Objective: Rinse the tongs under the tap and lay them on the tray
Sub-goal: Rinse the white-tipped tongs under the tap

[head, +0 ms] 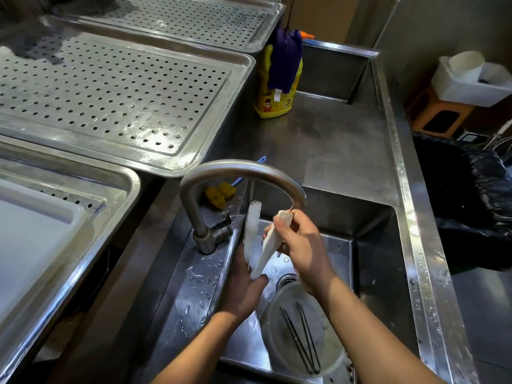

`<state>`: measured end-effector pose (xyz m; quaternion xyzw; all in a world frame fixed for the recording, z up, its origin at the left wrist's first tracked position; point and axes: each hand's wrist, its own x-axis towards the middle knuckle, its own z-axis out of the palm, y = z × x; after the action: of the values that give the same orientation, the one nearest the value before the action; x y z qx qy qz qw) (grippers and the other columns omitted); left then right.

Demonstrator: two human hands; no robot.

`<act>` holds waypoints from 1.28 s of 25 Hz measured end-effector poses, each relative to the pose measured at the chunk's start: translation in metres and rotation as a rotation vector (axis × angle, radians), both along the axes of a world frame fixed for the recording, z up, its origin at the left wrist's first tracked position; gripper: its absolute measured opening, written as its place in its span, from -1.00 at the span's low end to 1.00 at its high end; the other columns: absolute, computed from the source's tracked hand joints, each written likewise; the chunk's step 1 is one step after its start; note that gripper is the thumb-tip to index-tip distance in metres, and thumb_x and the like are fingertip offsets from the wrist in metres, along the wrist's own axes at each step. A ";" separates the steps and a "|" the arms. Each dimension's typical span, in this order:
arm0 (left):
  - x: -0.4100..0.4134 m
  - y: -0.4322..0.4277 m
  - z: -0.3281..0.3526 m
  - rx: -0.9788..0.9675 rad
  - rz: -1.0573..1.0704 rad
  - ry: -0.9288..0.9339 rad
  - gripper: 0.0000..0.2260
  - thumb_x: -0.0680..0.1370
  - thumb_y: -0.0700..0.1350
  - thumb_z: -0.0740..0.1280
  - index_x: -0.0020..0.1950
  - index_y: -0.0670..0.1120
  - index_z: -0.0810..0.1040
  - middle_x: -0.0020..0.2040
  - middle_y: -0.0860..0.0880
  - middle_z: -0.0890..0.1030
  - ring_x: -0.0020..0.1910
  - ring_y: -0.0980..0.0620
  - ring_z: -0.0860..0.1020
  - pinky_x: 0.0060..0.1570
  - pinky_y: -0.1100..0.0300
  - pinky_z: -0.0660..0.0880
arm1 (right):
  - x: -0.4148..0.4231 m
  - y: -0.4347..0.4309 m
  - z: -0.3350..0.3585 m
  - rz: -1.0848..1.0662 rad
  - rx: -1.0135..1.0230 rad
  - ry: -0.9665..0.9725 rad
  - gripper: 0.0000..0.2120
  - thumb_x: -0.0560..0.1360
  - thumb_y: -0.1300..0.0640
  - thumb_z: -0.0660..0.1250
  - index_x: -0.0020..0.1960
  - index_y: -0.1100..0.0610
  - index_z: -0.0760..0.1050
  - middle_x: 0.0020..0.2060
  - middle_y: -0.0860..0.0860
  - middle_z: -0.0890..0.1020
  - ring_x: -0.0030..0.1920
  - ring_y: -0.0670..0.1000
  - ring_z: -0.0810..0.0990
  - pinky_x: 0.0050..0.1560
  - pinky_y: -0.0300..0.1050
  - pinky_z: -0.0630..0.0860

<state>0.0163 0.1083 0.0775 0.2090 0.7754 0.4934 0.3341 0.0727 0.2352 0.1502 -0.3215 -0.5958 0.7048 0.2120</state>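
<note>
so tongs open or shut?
Open: tongs spread in a V, tips apart under the tap; left hand holds the joint, right hand one arm.

Tap spout (238, 166) arched between the tongs (252, 225) and the perforated tray (110, 92)

Commercial kitchen, steel sink (388, 245), perforated trays (116, 87)

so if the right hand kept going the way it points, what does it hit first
Likely the tongs' other arm, just up-left of the right hand; the tap spout arches beyond it, though depth is unclear.
</note>
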 end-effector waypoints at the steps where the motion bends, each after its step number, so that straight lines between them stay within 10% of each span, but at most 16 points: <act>1: 0.000 0.002 -0.001 -0.005 -0.004 -0.004 -0.25 0.37 -0.16 0.33 0.54 0.07 0.17 0.23 0.01 0.53 0.07 0.12 0.55 -0.07 0.33 0.47 | -0.001 0.001 -0.001 -0.037 0.234 -0.145 -0.70 0.62 -0.05 0.28 -0.11 0.17 0.51 -0.31 0.04 0.58 -0.25 0.03 0.56 -0.14 0.04 0.56; 3: 0.000 0.005 -0.002 -0.024 -0.018 -0.004 -0.25 0.34 -0.12 0.30 0.53 0.08 0.19 0.15 0.01 0.58 0.03 0.02 0.59 -0.07 0.14 0.54 | -0.004 0.003 0.000 -0.143 0.332 -0.245 -0.59 0.63 -0.13 0.21 -0.23 0.15 0.46 -0.38 0.04 0.49 -0.32 0.11 0.46 -0.31 0.00 0.50; 8: -0.003 0.004 -0.005 0.004 -0.029 -0.081 -0.33 0.31 -0.11 0.29 0.39 0.30 0.31 0.19 0.18 0.56 0.04 0.43 0.52 -0.10 0.45 0.46 | 0.001 0.005 -0.001 -0.011 -0.348 0.092 -0.83 0.63 0.23 0.25 0.05 0.17 0.63 -0.23 0.00 0.64 -0.21 -0.03 0.60 -0.34 -0.15 0.58; 12: -0.005 0.010 -0.003 -0.008 -0.092 -0.101 -0.35 0.28 -0.13 0.29 0.28 0.39 0.34 0.15 0.14 0.61 0.08 0.08 0.59 0.06 -0.01 0.57 | -0.003 0.010 0.002 -0.038 -0.024 0.010 -0.90 0.49 0.25 0.47 -0.04 0.24 0.59 -0.32 0.02 0.64 -0.32 -0.03 0.61 -0.44 -0.18 0.52; 17: -0.001 0.010 -0.003 0.107 -0.229 -0.144 -0.41 0.33 -0.25 0.31 0.06 0.46 0.43 -0.25 0.29 0.58 -0.37 0.22 0.54 -0.48 0.20 0.43 | 0.001 -0.004 0.003 0.232 0.149 -0.160 -0.81 0.43 0.17 0.55 -0.20 0.12 0.53 -0.37 -0.03 0.59 -0.33 -0.06 0.58 -0.36 -0.17 0.50; 21: -0.002 0.012 -0.005 0.086 -0.205 -0.203 -0.39 0.34 -0.23 0.30 0.10 0.49 0.42 -0.25 0.20 0.61 -0.41 0.28 0.53 -0.50 0.32 0.41 | 0.001 0.010 0.011 0.062 -0.033 -0.049 -0.98 0.52 0.17 0.44 -0.06 0.09 0.61 -0.33 -0.08 0.63 -0.28 -0.07 0.58 -0.36 -0.19 0.50; 28: -0.010 0.025 0.005 0.156 -0.154 -0.234 -0.70 0.41 -0.39 0.26 -0.07 -0.01 0.58 -0.41 0.14 0.58 -0.48 0.25 0.51 -0.52 0.36 0.37 | 0.027 -0.013 -0.026 0.137 0.315 -0.271 -0.95 0.47 0.12 0.45 -0.09 0.07 0.60 -0.20 0.03 0.68 -0.15 0.03 0.65 -0.09 0.12 0.63; 32: -0.007 0.021 -0.003 0.217 -0.186 -0.550 -0.59 0.34 -0.26 0.30 0.17 -0.10 0.62 -0.33 -0.08 0.55 -0.38 -0.08 0.50 -0.44 0.18 0.30 | 0.049 0.001 -0.048 -0.206 0.008 -0.287 -0.76 0.48 -0.02 0.48 0.08 0.00 0.54 -0.07 0.06 0.65 -0.13 0.06 0.67 -0.17 0.14 0.63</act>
<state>0.0097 0.1294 0.0747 0.1723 0.5760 0.5787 0.5510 0.1219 0.2359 0.1023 -0.4775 -0.5865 0.6238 0.1970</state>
